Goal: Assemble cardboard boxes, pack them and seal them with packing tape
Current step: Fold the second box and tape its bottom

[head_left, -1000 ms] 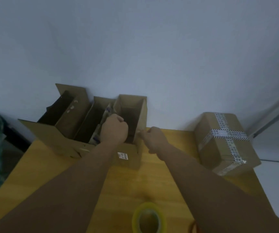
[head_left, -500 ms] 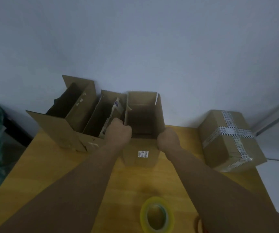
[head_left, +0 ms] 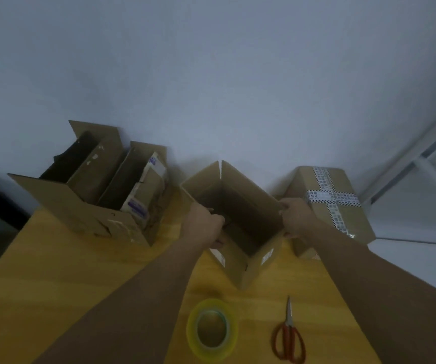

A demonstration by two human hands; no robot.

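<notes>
wooden table point(head_left: 53, 285) bears open box point(head_left: 253, 269), large carton point(head_left: 80, 206), taped box point(head_left: 343, 222), tape roll point(head_left: 234, 334) and scissors point(head_left: 288, 327).

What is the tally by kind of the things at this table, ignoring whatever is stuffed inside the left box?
Open boxes: 2 (left box, held box)
Sealed box: 1
Tape roll: 1
Scissors: 1
Total: 5

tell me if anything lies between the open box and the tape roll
Nothing visible does: only bare table separates the open box from the tape roll. The scissors lie to the roll's right.
</notes>
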